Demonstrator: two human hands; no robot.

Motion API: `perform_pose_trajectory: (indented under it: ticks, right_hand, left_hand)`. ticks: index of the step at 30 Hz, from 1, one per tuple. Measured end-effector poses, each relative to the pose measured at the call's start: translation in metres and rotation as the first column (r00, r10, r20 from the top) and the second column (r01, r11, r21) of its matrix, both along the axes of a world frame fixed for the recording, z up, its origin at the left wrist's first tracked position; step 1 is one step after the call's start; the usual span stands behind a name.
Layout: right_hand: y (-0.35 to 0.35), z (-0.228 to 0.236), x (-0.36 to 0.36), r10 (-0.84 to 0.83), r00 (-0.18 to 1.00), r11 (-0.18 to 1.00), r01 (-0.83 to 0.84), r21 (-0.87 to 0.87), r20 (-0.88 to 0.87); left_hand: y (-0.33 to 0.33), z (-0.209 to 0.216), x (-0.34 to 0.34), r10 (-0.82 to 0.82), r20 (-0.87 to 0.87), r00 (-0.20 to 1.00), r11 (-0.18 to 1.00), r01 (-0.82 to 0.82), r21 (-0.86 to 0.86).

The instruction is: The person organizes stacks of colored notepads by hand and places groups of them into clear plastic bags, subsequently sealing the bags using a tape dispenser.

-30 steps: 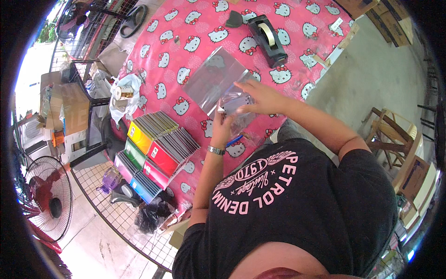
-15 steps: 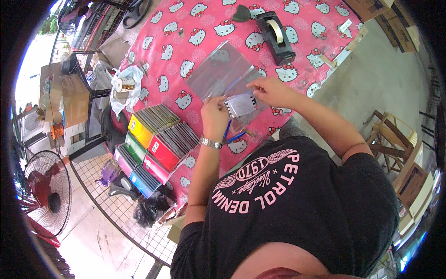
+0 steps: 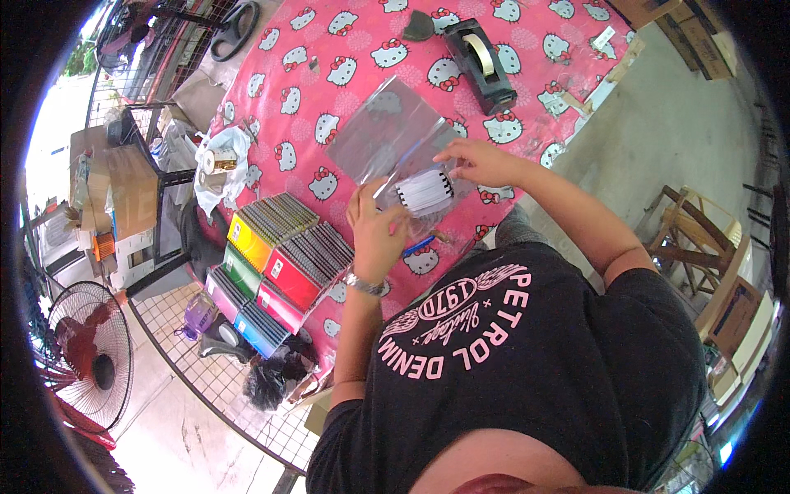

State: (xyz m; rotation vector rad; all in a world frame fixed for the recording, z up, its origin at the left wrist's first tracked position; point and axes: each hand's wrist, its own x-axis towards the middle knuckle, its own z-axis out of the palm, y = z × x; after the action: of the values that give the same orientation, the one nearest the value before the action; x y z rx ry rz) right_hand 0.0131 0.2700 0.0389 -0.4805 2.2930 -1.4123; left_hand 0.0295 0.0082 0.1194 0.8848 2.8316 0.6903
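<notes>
A clear plastic bag point(image 3: 387, 123) lies on the pink table in front of me. A small stack of white pages with black spiral binding at its sides point(image 3: 425, 193) rests on or in its near part; which, I cannot tell. My left hand point(image 3: 378, 226) is left of the stack, fingers bent and closed on the plastic's edge. My right hand point(image 3: 487, 163) pinches the plastic at the stack's far right corner. Close to my left fingertips, a blue pen-like thing point(image 3: 420, 244) lies on the table.
Spiral notebooks with coloured covers point(image 3: 284, 255) stand in rows at the left. A black tape dispenser point(image 3: 481, 70) sits at the far right, beside a dark grey piece point(image 3: 418, 26). A white plastic bag point(image 3: 222, 165) and a fan point(image 3: 90, 362) are at the left.
My left hand has shifted slightly left and nearer me, its fingers turned more outward, uncovering more of the white stack. My right hand has barely moved.
</notes>
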Motion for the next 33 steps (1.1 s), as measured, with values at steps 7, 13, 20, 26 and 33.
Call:
perform_pose_trajectory:
  ticks: [7, 13, 20, 26, 33]
  right_hand:
    - [-0.005, -0.001, 0.002, 0.009, 1.0, 0.994, -0.011, -0.107, -0.015]
    - [-0.029, -0.003, -0.013, 0.019, 0.999, 0.998, -0.022, -0.065, -0.041]
    - [-0.044, -0.011, 0.003, -0.18, 0.955, 0.984, 0.17, -0.06, -0.238]
    - [-0.03, 0.004, 0.013, 0.083, 0.888, 0.997, -0.079, 0.027, -0.452]
    - [-0.037, 0.0, 0.033, 0.121, 0.752, 0.983, 0.001, 0.185, -0.647]
  left_hand:
    - [-0.041, -0.072, -0.016, -0.057, 0.823, 0.565, 0.565, -0.662, 0.493]
    - [-0.017, -0.115, -0.035, -0.189, 0.889, 0.418, 0.626, -0.646, 0.437]
    - [0.019, -0.068, -0.028, 0.196, 0.178, 0.964, 0.953, -0.23, 0.199]
    - [-0.002, -0.058, -0.017, -0.073, 0.232, 0.97, 0.963, 0.009, 0.268]
    - [-0.003, -0.059, -0.009, -0.157, 0.155, 0.975, 0.952, 0.108, 0.285]
